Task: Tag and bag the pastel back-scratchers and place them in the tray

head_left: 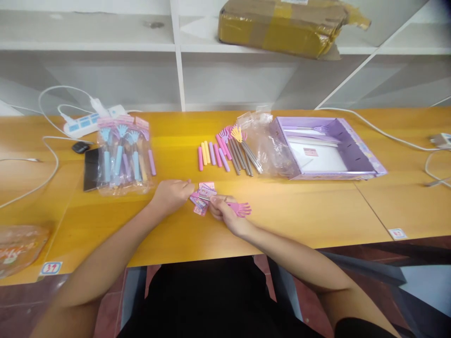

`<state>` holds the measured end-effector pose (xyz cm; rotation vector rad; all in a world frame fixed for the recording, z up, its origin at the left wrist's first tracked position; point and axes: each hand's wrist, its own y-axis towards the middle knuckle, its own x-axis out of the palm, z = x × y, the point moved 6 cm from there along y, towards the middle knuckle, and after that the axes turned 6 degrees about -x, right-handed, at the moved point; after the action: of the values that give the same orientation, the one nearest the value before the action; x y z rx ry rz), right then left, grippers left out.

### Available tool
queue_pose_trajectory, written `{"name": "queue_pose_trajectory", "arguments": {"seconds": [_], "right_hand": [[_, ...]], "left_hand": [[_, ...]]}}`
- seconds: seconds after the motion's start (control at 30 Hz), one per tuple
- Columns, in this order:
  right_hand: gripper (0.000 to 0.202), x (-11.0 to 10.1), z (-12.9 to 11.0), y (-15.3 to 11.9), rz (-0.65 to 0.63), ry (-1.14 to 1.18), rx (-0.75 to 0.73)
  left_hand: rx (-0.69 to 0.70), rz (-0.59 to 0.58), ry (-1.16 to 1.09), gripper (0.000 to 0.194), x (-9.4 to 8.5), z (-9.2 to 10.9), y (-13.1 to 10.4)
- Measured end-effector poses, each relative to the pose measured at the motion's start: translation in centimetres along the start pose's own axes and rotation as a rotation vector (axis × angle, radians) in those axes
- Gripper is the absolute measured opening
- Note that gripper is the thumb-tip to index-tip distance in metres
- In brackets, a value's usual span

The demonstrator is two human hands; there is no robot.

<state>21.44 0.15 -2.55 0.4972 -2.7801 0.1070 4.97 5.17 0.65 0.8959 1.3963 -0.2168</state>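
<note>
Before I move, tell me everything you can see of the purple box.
The purple box is a shallow, open-topped tray, apparently printed card, lying flat on the right side of the table. Its inner right wall has dark slots, and its floor looks white. Inside lie a purple hand-shaped stick along the back and a small pinkish card. Clear plastic bags crowd its left side. Neither the left hand nor the right hand touches it.

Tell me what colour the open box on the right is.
The open box is purple, best seen in the head view.
</note>
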Motion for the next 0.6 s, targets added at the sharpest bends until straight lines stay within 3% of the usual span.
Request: {"name": "queue_pose_trajectory", "arguments": {"seconds": [0.17, 0.33, 0.47, 0.6], "right_hand": [[0.062, -1.5, -0.9, 0.3, 0.083, 0.044, -0.034], [0.057, -3.0, -3.0, 0.1, 0.17, 0.024, -0.087], [0.054, -5.9, -7.7, -1.0, 0.26, -0.049, -0.279], [0.047, -8.5, -12.8, 1.0, 0.254, -0.291, -0.401]], "left_hand": [[-0.128, -0.037, 0.007, 0.046, 0.5, -3.2, 0.0], [-0.288, -0.177, -0.057, 0.037, 1.1, -6.0, 0.0], [-0.588, -0.194, -0.035, 0.032, 0.9, -9.1, -0.9], [-0.696, -0.103, -0.236, 0.011, 1.5, -8.3, -0.8]]}}
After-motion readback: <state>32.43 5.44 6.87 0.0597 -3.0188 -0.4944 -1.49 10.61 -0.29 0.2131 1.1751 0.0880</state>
